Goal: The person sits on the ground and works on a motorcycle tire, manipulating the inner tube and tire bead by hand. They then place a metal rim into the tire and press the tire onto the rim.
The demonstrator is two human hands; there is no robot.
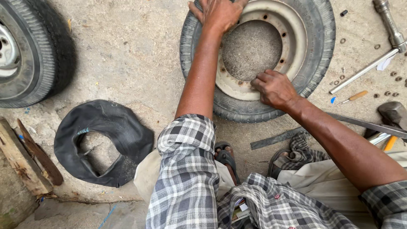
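From the head view, we have the tyre (316, 51) lying flat on the concrete with its pale rim (292, 34) facing up. Our left hand (218, 15) presses on the far edge, fingers spread flat where rubber meets rim, not closed round anything. Our right hand (274, 88) works the near edge, fingers (259, 80) curled and dug in against the rim lip; it grips nothing loose, it just pushes down there.

Risk, as we judge it: those curled fingers sit right at the seam between bead and steel, so if the rubber snaps back they could get pinched. The left palm is on a sloping sidewall, and a slip there would throw our weight forward onto the rim.

Just right of the right wrist a long flat bar (364, 124) lies under the forearm, and beyond it a hammer (394, 113) head; a jolt of the elbow could knock either one. Further right, past the tyre, sit a wheel wrench (383, 42), a small screwdriver (354, 96) and scattered nuts (392, 85), easy to kick away and lose.

Left of the left arm, well apart from both hands, lies a limp inner tube (101, 142), with a second wheel (29, 51) beyond it. Our sandalled feet (227, 157) are close under the tyre's near edge.
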